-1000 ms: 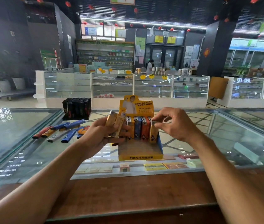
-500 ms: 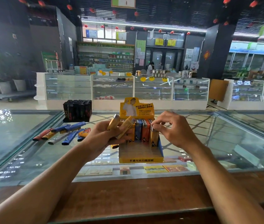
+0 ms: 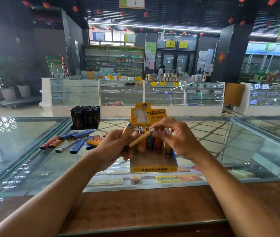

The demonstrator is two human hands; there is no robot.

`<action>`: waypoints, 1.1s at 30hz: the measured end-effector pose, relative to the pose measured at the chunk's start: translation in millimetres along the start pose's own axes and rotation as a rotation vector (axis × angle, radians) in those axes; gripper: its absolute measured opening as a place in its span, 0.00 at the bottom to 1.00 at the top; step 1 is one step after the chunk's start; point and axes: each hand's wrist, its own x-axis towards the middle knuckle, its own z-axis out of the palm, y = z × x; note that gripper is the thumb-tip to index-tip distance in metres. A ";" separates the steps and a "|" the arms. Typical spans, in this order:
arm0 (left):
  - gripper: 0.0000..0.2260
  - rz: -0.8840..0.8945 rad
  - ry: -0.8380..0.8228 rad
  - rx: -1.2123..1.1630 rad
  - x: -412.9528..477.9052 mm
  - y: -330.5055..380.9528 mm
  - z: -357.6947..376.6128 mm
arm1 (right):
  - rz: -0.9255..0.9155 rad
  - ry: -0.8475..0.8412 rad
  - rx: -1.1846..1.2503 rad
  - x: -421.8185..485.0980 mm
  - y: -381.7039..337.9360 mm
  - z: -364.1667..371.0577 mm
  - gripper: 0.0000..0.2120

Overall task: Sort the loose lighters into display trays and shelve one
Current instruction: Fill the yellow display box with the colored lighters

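Observation:
A yellow display tray [image 3: 153,169] stands on the glass counter, with a row of lighters [image 3: 156,142] upright at its back. My left hand [image 3: 113,149] grips two yellow lighters just left of the tray; one [image 3: 127,131] points up, the other [image 3: 140,139] slants toward the right. My right hand [image 3: 175,139] pinches the upper end of that slanted lighter above the tray. Several loose lighters [image 3: 74,142], blue, red, orange and white, lie on the glass to the left.
A black tray of dark lighters [image 3: 85,116] stands behind the loose ones. The glass counter [image 3: 238,142] has a wooden ledge [image 3: 144,206] along its near edge, with cigarette packs [image 3: 166,178] visible below the glass. Shop shelves stand far behind.
My right hand has left the lighter it set at the row's right end and moved left, taking hold of the tip of the slanted yellow lighter in my left hand.

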 end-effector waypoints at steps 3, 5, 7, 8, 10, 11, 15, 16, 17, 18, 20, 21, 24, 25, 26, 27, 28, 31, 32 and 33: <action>0.19 -0.032 0.030 -0.008 1.5 -0.6 0.8 | 0.044 0.057 0.136 -0.2 -3.5 -5.1 0.04; 0.19 -0.061 0.046 -0.052 3.1 -0.4 0.0 | 0.096 0.115 0.245 -0.9 -4.9 -7.3 0.03; 0.17 -0.093 0.044 -0.118 4.1 -0.3 -1.8 | 0.136 0.198 0.328 -0.7 -4.4 -8.1 0.04; 0.17 -0.107 0.038 -0.148 4.2 -0.1 -2.5 | 0.147 0.238 0.349 -0.5 -3.6 -8.4 0.04; 0.19 -0.115 0.025 -0.187 3.8 0.4 -4.1 | 0.149 0.285 0.374 0.1 -2.2 -8.9 0.05; 0.19 -0.110 0.022 -0.199 3.3 0.9 -5.2 | 0.148 0.294 0.372 0.3 -1.2 -9.3 0.04; 0.18 -0.046 0.007 -0.225 3.4 2.6 -10.1 | 0.158 0.292 0.308 1.2 2.5 -10.5 0.04; 0.17 -0.038 0.009 -0.228 3.1 2.8 -10.3 | 0.156 0.292 0.296 0.8 3.4 -12.0 0.05; 0.17 -0.035 0.012 -0.228 3.2 2.9 -10.0 | 0.153 0.285 0.276 0.2 4.6 -14.3 0.06; 0.16 -0.033 0.015 -0.226 3.3 3.0 -9.4 | 0.151 0.269 0.245 -0.6 5.9 -17.4 0.07; 0.15 -0.026 0.018 -0.225 3.5 3.2 -8.4 | 0.144 0.219 0.189 -2.9 8.0 -24.3 0.08; 0.15 -0.025 0.019 -0.223 3.8 3.4 -8.3 | 0.144 0.192 0.176 -3.8 8.7 -27.5 0.08; 0.15 -0.026 0.030 -0.228 4.1 3.2 -8.9 | 0.131 0.096 0.079 -5.9 10.6 -33.0 0.06; 0.15 -0.031 0.030 -0.241 4.5 2.7 -9.1 | 0.114 0.063 0.022 -6.2 11.6 -33.5 0.05; 0.16 -0.036 0.026 -0.257 4.5 2.4 -9.1 | 0.097 0.039 -0.029 -6.7 12.5 -33.9 0.05; 0.16 -0.043 0.019 -0.273 4.7 2.2 -8.9 | 0.086 0.026 -0.063 -6.9 13.6 -34.4 0.05; 0.15 -0.052 0.013 -0.290 4.6 2.3 -8.6 | 0.083 0.017 -0.081 -7.2 14.3 -35.4 0.05; 0.15 -0.073 -0.001 -0.340 4.3 3.5 -6.6 | 0.080 -0.019 -0.141 -7.7 15.1 -36.8 0.05; 0.15 -0.081 -0.009 -0.356 3.9 3.9 -5.8 | 0.079 -0.028 -0.164 -8.0 15.5 -36.7 0.05; 0.16 -0.092 -0.023 -0.372 4.0 4.3 -5.0 | 0.080 -0.030 -0.179 -7.9 16.0 -36.6 0.05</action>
